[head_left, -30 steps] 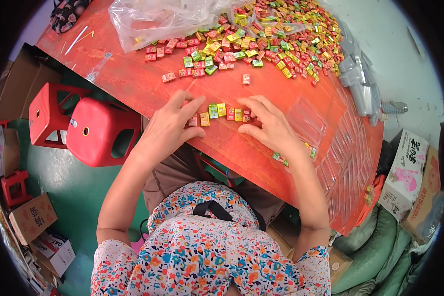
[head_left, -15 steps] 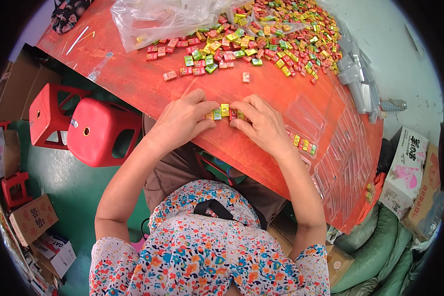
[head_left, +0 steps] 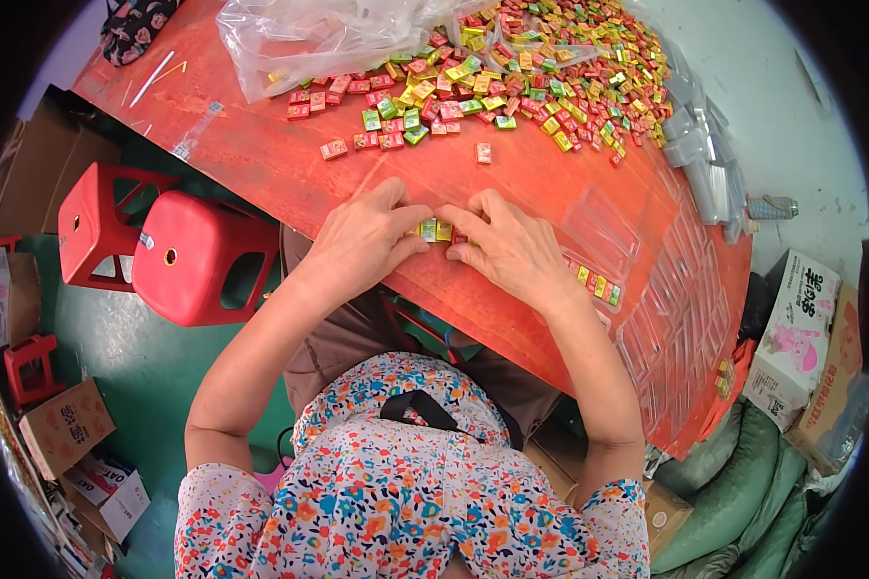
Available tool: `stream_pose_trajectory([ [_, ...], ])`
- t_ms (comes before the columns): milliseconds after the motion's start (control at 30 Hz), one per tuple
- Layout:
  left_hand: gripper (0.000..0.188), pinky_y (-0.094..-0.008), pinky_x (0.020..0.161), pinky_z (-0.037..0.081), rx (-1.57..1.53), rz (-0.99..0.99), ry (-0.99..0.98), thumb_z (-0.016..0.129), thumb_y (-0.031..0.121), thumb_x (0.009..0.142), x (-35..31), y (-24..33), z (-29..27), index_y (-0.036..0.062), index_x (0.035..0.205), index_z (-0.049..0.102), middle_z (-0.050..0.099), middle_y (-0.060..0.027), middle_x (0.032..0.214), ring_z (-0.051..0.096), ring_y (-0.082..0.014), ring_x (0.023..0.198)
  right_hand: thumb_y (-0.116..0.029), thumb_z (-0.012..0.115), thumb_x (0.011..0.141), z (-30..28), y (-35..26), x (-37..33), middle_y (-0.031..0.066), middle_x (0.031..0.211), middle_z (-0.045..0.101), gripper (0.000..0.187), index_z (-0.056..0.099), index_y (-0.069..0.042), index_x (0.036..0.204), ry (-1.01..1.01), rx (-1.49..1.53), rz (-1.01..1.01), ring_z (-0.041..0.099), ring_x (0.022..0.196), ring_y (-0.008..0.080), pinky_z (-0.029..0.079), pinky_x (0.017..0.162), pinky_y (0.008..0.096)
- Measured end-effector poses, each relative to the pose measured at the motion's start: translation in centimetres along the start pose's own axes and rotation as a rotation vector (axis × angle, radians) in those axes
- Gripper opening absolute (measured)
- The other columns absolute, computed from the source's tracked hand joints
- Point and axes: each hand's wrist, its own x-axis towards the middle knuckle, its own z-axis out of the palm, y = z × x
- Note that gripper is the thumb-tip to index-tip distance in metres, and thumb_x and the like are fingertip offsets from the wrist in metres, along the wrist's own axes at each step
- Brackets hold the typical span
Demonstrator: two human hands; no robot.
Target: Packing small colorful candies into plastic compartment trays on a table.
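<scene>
Box row (head_left: 429, 231): uneven squeezing could buckle it, I judge.
Grip: left hand (head_left: 365, 237), right hand (head_left: 508, 243) clamp its ends.

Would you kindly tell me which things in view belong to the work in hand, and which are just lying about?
In the work:
short row of small yellow, green and red boxes between the left hand and right hand
loose heap of similar small boxes
probably flat clear plastic trays

Apparently lying about:
two red plastic stools
black floral fabric item
brown cardboard box, lower left
</scene>
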Motion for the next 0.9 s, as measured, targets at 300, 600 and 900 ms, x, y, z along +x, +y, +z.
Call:
stream_pose_trajectory([
  [300,0.058,-0.0439,0.076,0.054,0.094,-0.052,0.074,0.080,0.026,0.078,-2.1,-0.2,-1.5,0.0095,0.130,0.060,0.059,-0.0124,0.112,0.065,-0.0338,0.095,-0.031,0.080,0.076,-2.2,2.2,-2.5,0.0128,0.118,0.056,0.065,0.054,-0.007,0.131,-0.042,0.355,0.134,0.061,0.103,0.0358,0.051,0.088,0.0441],
  [600,0.046,-0.0422,0.074,0.054,0.071,0.007,0.100,0.079,0.023,0.079,-1.5,1.0,0.0,0.0073,0.120,0.066,0.059,-0.0107,0.107,0.065,-0.0314,0.090,-0.024,0.081,0.078,-2.1,2.1,-3.6,0.0108,0.117,0.059,0.056,0.060,-0.007,0.127,0.027,0.337,0.037,0.062,0.099,0.0286,0.053,0.084,0.0364],
  [900,0.031,-0.0415,0.070,0.054,0.092,0.008,0.144,0.075,0.021,0.080,-0.7,1.4,2.0,0.0082,0.107,0.066,0.058,-0.0085,0.095,0.063,-0.0295,0.089,-0.015,0.075,0.084,0.1,0.9,-3.5,0.0117,0.095,0.061,0.027,0.065,-0.001,0.105,0.197,0.252,0.239,0.065,0.078,0.0262,0.053,0.068,0.0360],
])
